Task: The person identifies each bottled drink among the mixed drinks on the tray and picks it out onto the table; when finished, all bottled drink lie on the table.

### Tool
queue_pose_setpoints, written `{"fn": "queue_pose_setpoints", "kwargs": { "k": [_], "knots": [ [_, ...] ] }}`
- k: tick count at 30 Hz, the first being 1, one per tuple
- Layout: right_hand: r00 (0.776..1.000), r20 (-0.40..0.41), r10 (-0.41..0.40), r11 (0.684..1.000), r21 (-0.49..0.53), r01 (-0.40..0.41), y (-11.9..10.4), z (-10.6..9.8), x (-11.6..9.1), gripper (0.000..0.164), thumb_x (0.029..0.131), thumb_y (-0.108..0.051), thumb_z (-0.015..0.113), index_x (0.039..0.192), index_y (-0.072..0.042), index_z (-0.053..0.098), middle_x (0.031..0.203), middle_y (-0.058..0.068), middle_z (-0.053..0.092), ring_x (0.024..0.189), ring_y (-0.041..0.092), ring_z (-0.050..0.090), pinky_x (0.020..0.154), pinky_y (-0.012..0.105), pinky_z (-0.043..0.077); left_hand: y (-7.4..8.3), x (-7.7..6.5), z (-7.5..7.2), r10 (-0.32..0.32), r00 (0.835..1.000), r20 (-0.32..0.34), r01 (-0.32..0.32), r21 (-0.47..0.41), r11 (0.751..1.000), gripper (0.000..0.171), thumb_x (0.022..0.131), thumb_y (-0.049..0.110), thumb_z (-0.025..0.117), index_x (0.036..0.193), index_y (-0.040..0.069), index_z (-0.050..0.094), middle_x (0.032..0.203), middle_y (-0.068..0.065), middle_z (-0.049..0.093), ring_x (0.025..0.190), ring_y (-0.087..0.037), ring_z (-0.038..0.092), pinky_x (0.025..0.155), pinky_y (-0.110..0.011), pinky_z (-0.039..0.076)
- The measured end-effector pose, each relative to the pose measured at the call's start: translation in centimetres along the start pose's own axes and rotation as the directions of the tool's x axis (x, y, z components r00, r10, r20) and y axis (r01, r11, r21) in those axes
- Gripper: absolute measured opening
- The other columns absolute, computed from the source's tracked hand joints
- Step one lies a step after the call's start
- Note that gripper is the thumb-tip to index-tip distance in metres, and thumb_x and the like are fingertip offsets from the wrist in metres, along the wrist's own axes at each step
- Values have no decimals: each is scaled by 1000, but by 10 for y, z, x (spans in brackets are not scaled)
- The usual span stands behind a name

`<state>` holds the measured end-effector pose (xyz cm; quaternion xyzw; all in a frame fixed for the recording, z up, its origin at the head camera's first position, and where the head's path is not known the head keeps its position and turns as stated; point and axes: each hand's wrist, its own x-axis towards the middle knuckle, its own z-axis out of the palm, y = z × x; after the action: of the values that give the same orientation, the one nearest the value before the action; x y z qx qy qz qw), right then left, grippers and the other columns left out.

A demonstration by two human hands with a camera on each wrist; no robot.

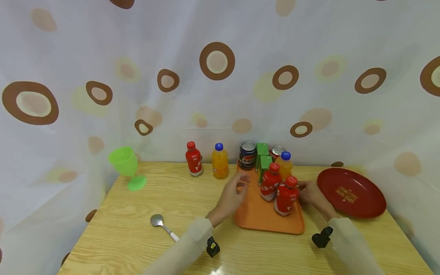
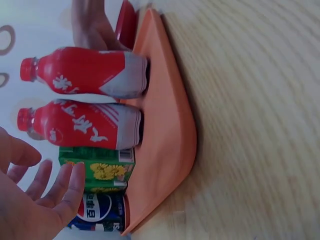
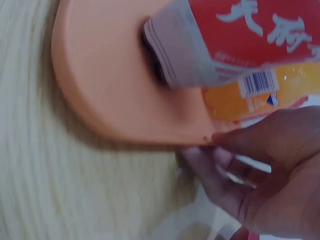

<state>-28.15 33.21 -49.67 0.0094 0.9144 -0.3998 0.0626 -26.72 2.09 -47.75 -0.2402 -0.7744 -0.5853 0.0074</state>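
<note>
An orange tray [image 1: 264, 221] lies on the table and carries two red-capped red bottles [image 1: 270, 182], an orange drink bottle [image 3: 280, 90], green cartons [image 2: 107, 170], a dark blue can [image 1: 248, 156] and another can [image 1: 277, 151] partly hidden at the back. My right hand [image 3: 270, 170] pinches the tray's right rim, thumb on the upper side and fingers beneath the edge. Over the tray's left side hovers my left hand [image 1: 231, 196], fingers spread and slightly bent, holding nothing. In the left wrist view that hand is near the green carton, apart from the bottles.
Left of the tray stand a red bottle [image 1: 194, 160] and an orange drink bottle with a blue cap [image 1: 220, 162]. A green goblet [image 1: 125, 164] is at the far left. A spoon [image 1: 161, 223] lies by my left sleeve. A red plate [image 1: 364, 194] sits at the right.
</note>
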Motion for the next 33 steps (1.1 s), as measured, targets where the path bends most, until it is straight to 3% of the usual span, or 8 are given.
{"fn": "queue_pose_setpoints", "kwargs": {
  "k": [6, 9, 14, 22, 26, 33],
  "knots": [
    [995, 95, -30, 999, 45, 26, 10, 0, -3, 57, 101, -2, 55, 150, 21, 35, 104, 27, 64, 68, 20, 64, 57, 33, 59, 2, -2, 11, -12, 995, 99, 14, -18, 1000, 32, 105, -2, 54, 137, 0, 58, 131, -19, 65, 120, -33, 64, 94, -30, 57],
    [988, 148, -42, 998, 57, 34, 12, 0, -5, 65, 103, -3, 58, 155, 18, 27, 102, 22, 60, 66, 19, 63, 56, 35, 61, 4, 2, 12, -9, 996, 88, 11, -14, 1000, 30, 106, 1, 56, 136, 2, 59, 131, -17, 66, 120, -32, 64, 95, -34, 58],
    [982, 173, -71, 991, 126, 49, 13, 0, -11, 70, 101, -1, 61, 156, 18, 22, 98, 19, 59, 63, 21, 64, 56, 38, 62, 6, 10, 14, 17, 996, 83, -14, -32, 999, 31, 107, 4, 57, 138, 0, 57, 133, -19, 64, 122, -31, 63, 98, -39, 58],
    [967, 237, -91, 971, 239, 33, 19, -4, -21, 64, 107, -5, 53, 157, 16, 20, 93, 14, 67, 63, 21, 68, 59, 37, 63, 5, 8, 24, 5, 998, 60, 0, -71, 997, 34, 106, 4, 57, 140, 4, 56, 139, -19, 61, 123, -30, 63, 97, -32, 57],
    [971, 218, -100, 977, 209, 54, 22, -5, -26, 61, 105, -1, 51, 157, 15, 23, 92, 14, 62, 59, 21, 66, 55, 37, 62, 7, 8, 25, 12, 998, 67, -8, -48, 999, 38, 106, 6, 59, 144, 4, 53, 144, -16, 59, 124, -30, 62, 95, -27, 57],
    [985, 138, -101, 987, 142, 82, 15, 1, -26, 63, 100, 1, 56, 154, 17, 29, 87, 13, 58, 59, 20, 63, 52, 33, 58, 9, 14, 34, 96, 992, 82, -101, 54, 993, 51, 102, 12, 69, 149, 8, 50, 142, -16, 55, 119, -35, 61, 88, -25, 60]
  ]
}}
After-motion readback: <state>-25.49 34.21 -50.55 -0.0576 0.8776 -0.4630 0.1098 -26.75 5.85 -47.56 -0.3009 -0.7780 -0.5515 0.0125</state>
